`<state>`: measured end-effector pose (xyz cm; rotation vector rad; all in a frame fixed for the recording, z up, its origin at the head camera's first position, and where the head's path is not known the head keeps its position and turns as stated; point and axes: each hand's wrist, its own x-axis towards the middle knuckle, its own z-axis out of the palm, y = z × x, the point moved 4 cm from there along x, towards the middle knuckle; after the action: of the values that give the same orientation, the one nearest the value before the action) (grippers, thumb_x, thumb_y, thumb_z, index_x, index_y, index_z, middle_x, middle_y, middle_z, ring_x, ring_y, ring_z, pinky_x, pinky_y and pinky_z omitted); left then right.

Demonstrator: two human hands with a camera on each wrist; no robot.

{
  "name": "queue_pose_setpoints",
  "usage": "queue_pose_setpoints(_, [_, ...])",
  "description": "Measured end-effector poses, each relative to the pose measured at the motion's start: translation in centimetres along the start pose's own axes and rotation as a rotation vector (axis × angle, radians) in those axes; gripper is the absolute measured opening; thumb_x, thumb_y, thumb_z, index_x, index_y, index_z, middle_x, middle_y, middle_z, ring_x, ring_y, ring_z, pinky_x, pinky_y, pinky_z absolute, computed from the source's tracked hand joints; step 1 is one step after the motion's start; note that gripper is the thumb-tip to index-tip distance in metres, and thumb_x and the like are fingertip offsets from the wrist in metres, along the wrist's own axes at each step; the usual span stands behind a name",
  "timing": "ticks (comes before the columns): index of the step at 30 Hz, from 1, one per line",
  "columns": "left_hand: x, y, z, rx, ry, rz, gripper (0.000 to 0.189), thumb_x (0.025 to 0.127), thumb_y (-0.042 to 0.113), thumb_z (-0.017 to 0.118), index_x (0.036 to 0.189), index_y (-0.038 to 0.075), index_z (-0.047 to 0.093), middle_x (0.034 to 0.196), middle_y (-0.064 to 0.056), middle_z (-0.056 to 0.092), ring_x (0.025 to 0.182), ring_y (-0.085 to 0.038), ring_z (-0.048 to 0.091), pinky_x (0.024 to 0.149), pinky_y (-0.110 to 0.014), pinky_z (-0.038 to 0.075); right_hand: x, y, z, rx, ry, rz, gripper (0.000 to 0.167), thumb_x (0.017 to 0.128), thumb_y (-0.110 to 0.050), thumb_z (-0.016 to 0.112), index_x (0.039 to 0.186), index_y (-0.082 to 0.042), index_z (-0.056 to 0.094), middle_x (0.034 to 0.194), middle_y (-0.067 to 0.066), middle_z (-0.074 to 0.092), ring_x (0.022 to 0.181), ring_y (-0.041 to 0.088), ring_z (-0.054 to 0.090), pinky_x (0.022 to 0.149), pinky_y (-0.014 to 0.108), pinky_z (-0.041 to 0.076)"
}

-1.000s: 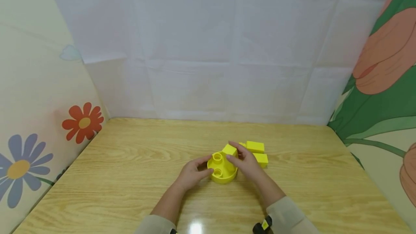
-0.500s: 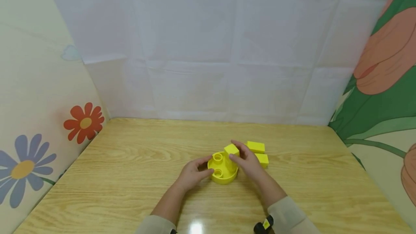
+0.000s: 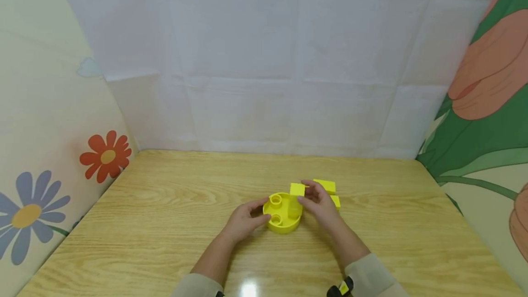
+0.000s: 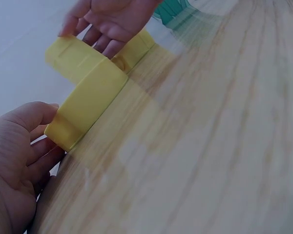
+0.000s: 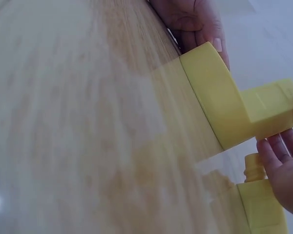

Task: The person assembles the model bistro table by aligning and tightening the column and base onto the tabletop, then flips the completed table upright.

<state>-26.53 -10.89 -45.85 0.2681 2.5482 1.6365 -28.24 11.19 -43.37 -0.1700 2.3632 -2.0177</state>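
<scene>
A round yellow tray-like base (image 3: pixel 282 229) with two raised hollow pegs on its left side sits flat on the table. At its left edge, my left hand (image 3: pixel 242 222) holds the rim between thumb and fingers. A tall yellow block (image 3: pixel 297 189) stands upright in the right part of the base, and my right hand (image 3: pixel 323 207) grips its upper part. In the left wrist view, the block (image 4: pixel 78 59) rises from the base (image 4: pixel 90 102). How the block's lower end meets the base is hidden behind the wall in both wrist views.
Just beyond my right hand lie two more yellow blocks, a far one (image 3: pixel 326 186) and a nearer one (image 3: pixel 336 202), partly covered by that hand. In the right wrist view one yellow block (image 5: pixel 263 204) shows a ridged peg. The wooden table (image 3: pixel 185 187) meets a white cloth (image 3: pixel 247 104) behind.
The yellow block has turned and shifted slightly right within the base, and my right hand has moved right with it. My left hand and the base have stayed put.
</scene>
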Motion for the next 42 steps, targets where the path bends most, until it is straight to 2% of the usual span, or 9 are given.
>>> queue_pose_setpoints(9, [0.1,0.1,-0.1,0.007,0.008,0.012,0.053,0.089,0.023,0.071,0.137,0.007,0.057,0.138,-0.013,0.059,0.129,-0.032,0.053,0.11,-0.05,0.041,-0.2,0.0,-0.3,0.029,-0.023,0.009,0.054,0.092,-0.006,0.064,0.143,-0.008,0.047,0.125,0.014,0.052,0.103,0.017,0.053,0.084,0.017,0.048])
queue_pose_setpoints(14, [0.1,0.1,-0.1,0.005,0.008,0.015,0.053,0.088,0.023,0.072,0.137,0.007,0.057,0.138,-0.013,0.059,0.129,-0.032,0.053,0.109,-0.05,0.041,-0.3,-0.2,-0.3,0.017,-0.04,-0.002,0.058,0.091,-0.004,0.065,0.145,-0.005,0.044,0.131,0.017,0.049,0.097,0.015,0.048,0.079,0.016,0.046])
queue_pose_setpoints(19, [0.2,0.0,0.0,-0.001,0.004,0.02,0.053,0.088,0.023,0.072,0.136,0.006,0.057,0.138,-0.014,0.059,0.128,-0.033,0.054,0.108,-0.05,0.042,-0.3,-0.2,-0.4,0.011,-0.038,-0.017,0.057,0.089,-0.003,0.066,0.143,-0.003,0.046,0.126,0.018,0.05,0.092,0.014,0.047,0.077,0.017,0.046])
queue_pose_setpoints(24, [0.3,0.0,-0.1,-0.004,0.006,0.014,0.053,0.088,0.023,0.072,0.136,0.006,0.057,0.138,-0.014,0.059,0.128,-0.033,0.054,0.109,-0.05,0.042,-0.5,0.0,-0.6,0.029,-0.029,-0.008,0.054,0.09,-0.003,0.066,0.141,-0.004,0.048,0.127,0.017,0.052,0.097,0.016,0.051,0.079,0.018,0.048])
queue_pose_setpoints(28, [0.3,0.0,-0.1,0.006,0.007,0.009,0.053,0.088,0.024,0.072,0.136,0.007,0.057,0.138,-0.013,0.059,0.128,-0.032,0.054,0.109,-0.05,0.042,-0.8,0.2,-0.9,0.046,-0.037,0.004,0.052,0.092,-0.005,0.065,0.141,-0.005,0.047,0.138,0.017,0.052,0.118,0.026,0.054,0.096,0.029,0.05])
queue_pose_setpoints(31, [0.3,0.0,-0.1,0.013,0.005,0.007,0.052,0.089,0.024,0.072,0.136,0.007,0.057,0.137,-0.013,0.059,0.127,-0.032,0.054,0.109,-0.05,0.042,-1.0,0.2,-1.0,0.057,-0.042,-0.017,0.051,0.093,-0.003,0.062,0.141,-0.002,0.045,0.143,0.02,0.051,0.129,0.031,0.05,0.102,0.029,0.046])
queue_pose_setpoints(33, [0.3,0.0,-0.1,0.014,0.005,0.007,0.052,0.089,0.024,0.072,0.136,0.007,0.058,0.137,-0.013,0.059,0.128,-0.032,0.054,0.109,-0.05,0.042,-1.2,0.2,-1.0,0.07,-0.04,-0.035,0.049,0.093,0.0,0.059,0.14,0.002,0.045,0.143,0.023,0.051,0.129,0.03,0.051,0.101,0.024,0.046])
queue_pose_setpoints(35, [0.2,0.0,-0.1,0.013,0.004,0.006,0.052,0.088,0.024,0.072,0.136,0.007,0.058,0.137,-0.013,0.059,0.128,-0.032,0.054,0.109,-0.05,0.042,-1.3,0.2,-1.0,0.076,-0.035,-0.035,0.049,0.093,0.001,0.058,0.14,0.003,0.045,0.141,0.025,0.052,0.125,0.028,0.053,0.094,0.017,0.047])
queue_pose_setpoints(42, [0.0,0.0,0.0,0.013,-0.001,0.006,0.052,0.088,0.024,0.072,0.136,0.007,0.058,0.138,-0.013,0.059,0.128,-0.032,0.054,0.109,-0.05,0.041,-1.5,0.3,-0.9,0.048,0.014,-0.027,0.047,0.092,-0.001,0.064,0.137,0.001,0.05,0.132,0.021,0.06,0.113,0.016,0.059,0.09,0.015,0.048])
